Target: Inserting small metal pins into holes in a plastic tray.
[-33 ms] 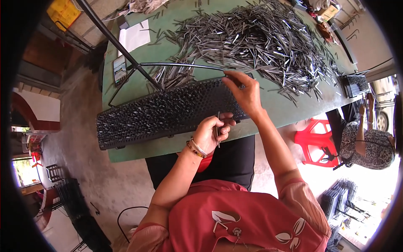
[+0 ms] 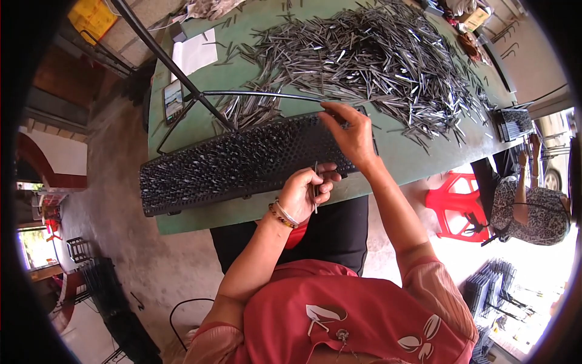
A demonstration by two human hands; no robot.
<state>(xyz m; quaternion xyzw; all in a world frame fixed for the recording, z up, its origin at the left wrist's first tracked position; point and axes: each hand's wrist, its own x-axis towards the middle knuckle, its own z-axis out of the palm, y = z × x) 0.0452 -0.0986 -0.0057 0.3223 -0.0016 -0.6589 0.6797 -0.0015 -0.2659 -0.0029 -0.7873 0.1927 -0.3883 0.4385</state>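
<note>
A long black perforated block (image 2: 310, 142) lies across the table's near edge. Many short dark strips (image 2: 209, 162) stand packed in its left and middle parts, while bare holes show toward the right. In front of its near side, my left hand (image 2: 305, 189) is closed around a few thin metal strips (image 2: 315, 197), which poke out above and below the fingers. My right hand (image 2: 353, 134) hovers over the block's right part, close to its far edge. Its fingers are bent but apart, the lower ones blurred, and I see nothing between them.
Loose dark strips (image 2: 370, 60) form a big heap on the green table (image 2: 400, 161). A black metal stand (image 2: 200, 95) rises at the left, beside a phone (image 2: 173, 100) and white paper (image 2: 197, 53). Red stool (image 2: 458, 206) and another person (image 2: 527, 209) are at the right.
The lower fingers of my right hand have shifted slightly over the block, away from its far edge. My left hand stays in place with the strips.
</note>
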